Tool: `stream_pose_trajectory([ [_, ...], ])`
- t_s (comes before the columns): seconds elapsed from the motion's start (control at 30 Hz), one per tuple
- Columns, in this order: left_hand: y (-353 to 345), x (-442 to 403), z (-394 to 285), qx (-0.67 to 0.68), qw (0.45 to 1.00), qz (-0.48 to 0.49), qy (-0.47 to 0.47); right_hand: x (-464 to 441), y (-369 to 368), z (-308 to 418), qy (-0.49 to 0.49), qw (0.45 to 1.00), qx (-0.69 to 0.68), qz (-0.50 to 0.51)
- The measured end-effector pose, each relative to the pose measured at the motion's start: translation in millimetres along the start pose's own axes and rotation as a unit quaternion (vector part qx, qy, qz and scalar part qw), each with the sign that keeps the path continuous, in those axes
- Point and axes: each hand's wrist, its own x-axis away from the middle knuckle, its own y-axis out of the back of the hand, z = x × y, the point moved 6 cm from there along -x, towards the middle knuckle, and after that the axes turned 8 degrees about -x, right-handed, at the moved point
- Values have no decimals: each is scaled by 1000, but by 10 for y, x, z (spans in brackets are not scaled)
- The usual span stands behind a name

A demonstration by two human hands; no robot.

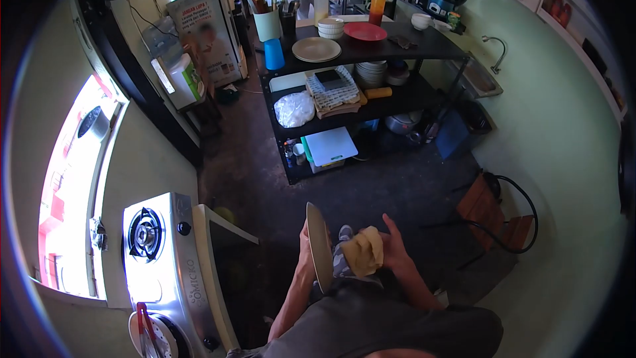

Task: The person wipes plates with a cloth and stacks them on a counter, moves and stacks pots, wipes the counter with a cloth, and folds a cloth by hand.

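Observation:
My left hand (305, 256) grips a beige plate (319, 246), held on edge so that it shows as a narrow oval. A folded yellowish cloth (363, 252) is held in my right hand (394, 250), just to the right of the plate. One finger of that hand points up and away from the cloth; its other fingers are partly hidden behind it. Cloth and plate are apart, with my shoes showing between them.
A black shelf unit (397, 103) ahead bears a tan plate (317, 49), a red plate (365, 31), bowls and bottles. At the left stands a gas stove (173, 258) with red-handled tongs. A wooden chair (478, 211) is at the right, below a sink (482, 79).

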Motion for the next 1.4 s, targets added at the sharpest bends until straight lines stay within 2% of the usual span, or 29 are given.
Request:
stream_pose_trajectory([
  [0.13,-86,-109,38,13,1000,17,-10,-108,-59,203,118,993,5,20],
  [0.17,-80,-201,111,30,999,16,0,-140,-104,235,158,984,88,5],
  [0.23,-143,-319,156,16,1000,26,0,-207,-257,260,233,939,250,-26],
  [0.3,-279,-414,162,-43,998,46,-18,-371,-293,211,292,896,331,-43],
  [0.33,-276,-522,281,1,999,41,-5,-442,-315,173,323,866,377,-53],
  [0.4,-279,-595,304,-24,999,34,-34,-483,-412,226,356,809,464,-52],
  [0.5,-449,-740,234,-87,994,41,-49,-521,-384,440,360,816,451,-30],
  [0.53,-519,-791,232,-103,992,46,-49,-532,-357,495,326,847,415,-63],
  [0.63,-811,-1126,157,-132,987,55,-66,-627,-275,854,319,854,401,-87],
  [0.73,-1080,-1591,167,-184,974,95,-90,-561,-489,1237,347,884,303,-84],
  [0.83,-1389,-1915,108,-187,971,116,-89,-434,-696,1586,375,884,273,-60],
  [0.97,-1746,-2178,-71,-193,966,147,-92,-287,-897,2004,359,889,284,-30],
  [1.17,-1919,-2494,266,-79,977,196,-7,-94,-989,2317,330,911,249,0],
  [1.2,-1979,-2510,294,-29,972,229,46,-26,-997,2358,328,911,250,9],
  [1.23,-2086,-2517,260,2,963,269,34,24,-994,2412,326,911,252,20],
  [1.3,-2274,-2473,176,64,937,343,10,141,-1013,2620,379,890,246,53],
  [1.33,-2283,-2528,260,95,936,334,59,178,-1052,2694,404,879,243,69],
  [1.4,-2353,-2484,187,26,941,333,64,262,-1220,2912,506,833,219,46],
])
